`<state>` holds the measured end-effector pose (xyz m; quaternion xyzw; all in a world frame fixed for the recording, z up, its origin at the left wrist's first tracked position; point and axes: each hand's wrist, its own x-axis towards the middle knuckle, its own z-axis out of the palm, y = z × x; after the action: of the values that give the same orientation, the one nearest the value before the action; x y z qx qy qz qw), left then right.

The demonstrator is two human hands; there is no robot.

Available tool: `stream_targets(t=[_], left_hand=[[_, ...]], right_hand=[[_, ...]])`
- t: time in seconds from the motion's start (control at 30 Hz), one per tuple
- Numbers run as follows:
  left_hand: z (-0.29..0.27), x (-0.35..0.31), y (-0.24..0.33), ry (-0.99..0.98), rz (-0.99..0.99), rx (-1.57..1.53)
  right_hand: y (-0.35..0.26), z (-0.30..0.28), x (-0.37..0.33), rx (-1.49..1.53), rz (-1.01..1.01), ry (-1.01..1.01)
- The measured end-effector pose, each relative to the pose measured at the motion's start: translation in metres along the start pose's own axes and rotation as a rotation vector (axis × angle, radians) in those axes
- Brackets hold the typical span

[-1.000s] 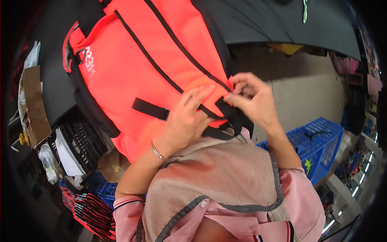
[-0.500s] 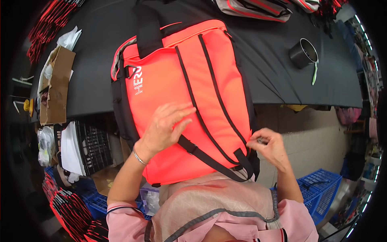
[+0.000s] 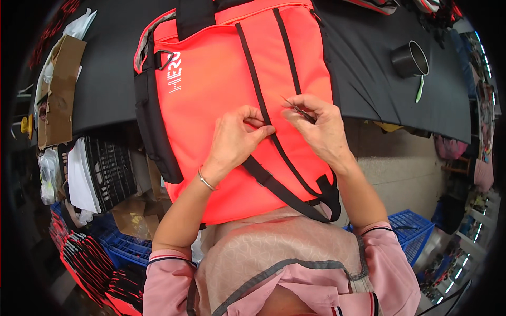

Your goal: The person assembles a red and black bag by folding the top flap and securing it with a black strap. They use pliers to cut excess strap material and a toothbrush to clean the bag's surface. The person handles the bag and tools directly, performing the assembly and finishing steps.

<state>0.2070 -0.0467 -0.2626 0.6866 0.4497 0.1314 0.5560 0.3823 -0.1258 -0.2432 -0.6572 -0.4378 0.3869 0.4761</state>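
Observation:
A bright coral backpack (image 3: 211,113) lies across the table edge and my lap, its padded shoulder strap (image 3: 274,58) with black edging facing up. At the middle of that strap, my left hand (image 3: 234,134) is closed, thumb and forefinger pinched at the black edging; any thread there is too fine to see. Just right of it, my right hand (image 3: 321,126) is closed around small dark thread snips (image 3: 301,112), their thin tip pointing up and left over the strap. A black webbing strap (image 3: 274,184) runs below both hands.
A black cloth covers the table (image 3: 363,84). On it stand a dark metal cup (image 3: 410,59) at right and a cardboard box (image 3: 62,95) at left. Below are a black crate (image 3: 108,174) at left and a blue crate (image 3: 411,231) at right.
Both hands have come together over the strap. My left hand has moved right and closed to a pinch; my right hand has risen from the bag's lower right side. The backpack sits higher in view.

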Motion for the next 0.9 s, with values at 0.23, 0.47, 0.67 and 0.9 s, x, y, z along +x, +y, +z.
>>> stream_targets(t=[0.23, 0.47, 0.67, 0.9], left_hand=[[0.000, 0.003, -0.028, -0.223, -0.079, -0.720], [-0.035, 0.006, 0.000, -0.213, 0.168, 0.024], [-0.150, 0.079, 0.033, 0.505, 0.330, 0.322], [-0.188, 0.189, 0.024, 0.586, 0.001, 0.896]], right_hand=[[0.010, 0.010, -0.003, -0.517, -0.464, -0.044], [-0.021, -0.012, 0.027, 0.013, 0.003, -0.061], [-0.091, 0.020, 0.102, -0.062, -0.286, -0.039], [-0.065, 0.085, 0.200, -0.512, -0.473, 0.078]])
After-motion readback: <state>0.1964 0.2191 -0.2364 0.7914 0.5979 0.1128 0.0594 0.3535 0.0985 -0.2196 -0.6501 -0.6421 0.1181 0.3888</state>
